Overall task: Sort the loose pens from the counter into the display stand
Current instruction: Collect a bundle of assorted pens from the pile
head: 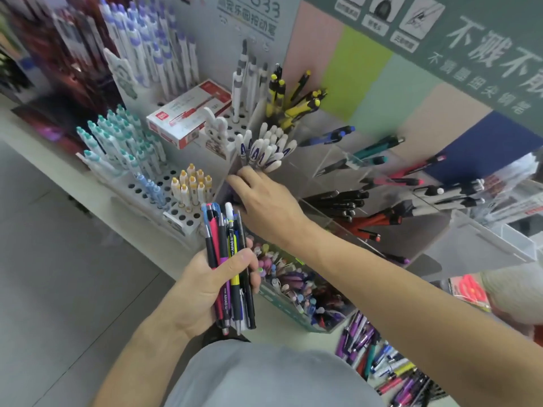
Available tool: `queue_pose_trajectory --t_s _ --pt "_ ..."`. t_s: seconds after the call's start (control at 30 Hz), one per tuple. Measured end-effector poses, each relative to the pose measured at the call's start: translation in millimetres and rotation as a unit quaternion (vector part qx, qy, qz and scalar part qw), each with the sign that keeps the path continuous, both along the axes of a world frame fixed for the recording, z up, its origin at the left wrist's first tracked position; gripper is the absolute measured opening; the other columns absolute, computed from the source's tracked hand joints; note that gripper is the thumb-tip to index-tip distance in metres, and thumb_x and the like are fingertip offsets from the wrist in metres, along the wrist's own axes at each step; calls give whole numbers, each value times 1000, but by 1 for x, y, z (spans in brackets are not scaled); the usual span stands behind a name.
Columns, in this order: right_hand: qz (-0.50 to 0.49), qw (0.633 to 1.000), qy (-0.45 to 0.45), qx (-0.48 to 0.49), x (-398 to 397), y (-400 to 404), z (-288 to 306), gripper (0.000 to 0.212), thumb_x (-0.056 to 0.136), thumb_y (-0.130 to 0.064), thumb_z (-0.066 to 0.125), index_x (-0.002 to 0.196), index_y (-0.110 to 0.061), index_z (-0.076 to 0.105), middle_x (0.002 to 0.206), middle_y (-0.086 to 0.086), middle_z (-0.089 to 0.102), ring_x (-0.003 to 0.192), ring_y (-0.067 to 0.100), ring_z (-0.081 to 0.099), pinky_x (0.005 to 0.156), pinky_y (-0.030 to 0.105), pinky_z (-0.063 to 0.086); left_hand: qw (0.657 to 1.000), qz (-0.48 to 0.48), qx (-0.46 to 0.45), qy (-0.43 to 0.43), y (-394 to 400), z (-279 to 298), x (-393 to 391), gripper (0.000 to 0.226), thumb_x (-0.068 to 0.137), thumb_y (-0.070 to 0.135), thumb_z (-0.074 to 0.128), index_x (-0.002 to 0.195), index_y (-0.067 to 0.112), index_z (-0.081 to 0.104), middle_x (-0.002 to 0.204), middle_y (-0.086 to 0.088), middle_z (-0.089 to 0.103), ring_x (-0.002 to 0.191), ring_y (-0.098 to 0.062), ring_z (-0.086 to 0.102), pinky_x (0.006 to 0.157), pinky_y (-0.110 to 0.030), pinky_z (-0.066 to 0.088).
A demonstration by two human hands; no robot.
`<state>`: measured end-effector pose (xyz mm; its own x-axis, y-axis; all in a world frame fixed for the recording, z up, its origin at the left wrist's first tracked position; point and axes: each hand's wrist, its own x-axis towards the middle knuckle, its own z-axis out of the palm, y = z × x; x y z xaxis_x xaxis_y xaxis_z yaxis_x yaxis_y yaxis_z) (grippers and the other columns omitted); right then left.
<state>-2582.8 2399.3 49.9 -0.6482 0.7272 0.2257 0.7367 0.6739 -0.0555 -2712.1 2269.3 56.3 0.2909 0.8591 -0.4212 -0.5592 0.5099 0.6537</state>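
My left hand (205,286) grips a bundle of mixed pens (229,259), black, pink, purple, yellow and blue, held upright in front of my body. My right hand (264,201) reaches forward over the clear acrylic display stand (458,230), fingertips at the compartment of white pens with blue lettering (264,151). Whether those fingers pinch a pen is hidden by the hand itself. Loose pens (382,359) lie in a heap on the counter at the lower right.
Other stand compartments hold yellow-black pens (293,98), black pens (340,201) and red-black pens (376,221). White perforated racks (164,183) with teal and yellow capped pens stand to the left, beside a red-white box (188,113). A tub of pastel pens (293,286) sits below my right arm.
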Motion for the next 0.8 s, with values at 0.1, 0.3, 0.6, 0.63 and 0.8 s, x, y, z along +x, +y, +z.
queue_pose_trajectory --t_s 0.1,0.3,0.6,0.63,0.8 --pt "-1 998 -55 -12 7 -1 9 31 84 -13 71 113 -8 63 104 9 60 98 29 57 63 41 55 1000 -12 -6 1 -2 -1 -3 61 60 32 95 104 5 63 86 -16 61 68 -27 62 63 -36 57" --pt "26 988 -145 -48 -1 4 18 27 87 -3 64 113 -7 64 105 10 60 89 32 64 68 43 56 999 -29 -16 -10 -4 9 1 37 80 21 71 107 0 58 86 -15 62 68 -26 63 62 -36 58" --pt "-144 943 217 -208 38 -51 54 16 99 -24 61 111 -16 69 96 -4 68 80 12 64 72 31 53 997 -53 -60 -24 -13 10 18 38 63 15 76 93 -2 61 72 -16 57 61 -28 59 55 -34 55" --pt "-173 906 234 -307 48 -63 60 24 100 -35 61 117 -20 67 94 -9 69 77 4 63 73 24 51 997 -50 -61 -27 -14 10 23 41 61 15 77 94 -2 61 72 -15 57 59 -27 58 55 -34 54" --pt "-193 826 306 -433 88 -102 60 30 91 -36 74 119 -26 67 91 -5 72 72 13 67 68 32 56 996 -77 -52 -15 -18 21 53 27 73 8 66 96 -4 61 74 -22 60 58 -31 62 53 -39 57"
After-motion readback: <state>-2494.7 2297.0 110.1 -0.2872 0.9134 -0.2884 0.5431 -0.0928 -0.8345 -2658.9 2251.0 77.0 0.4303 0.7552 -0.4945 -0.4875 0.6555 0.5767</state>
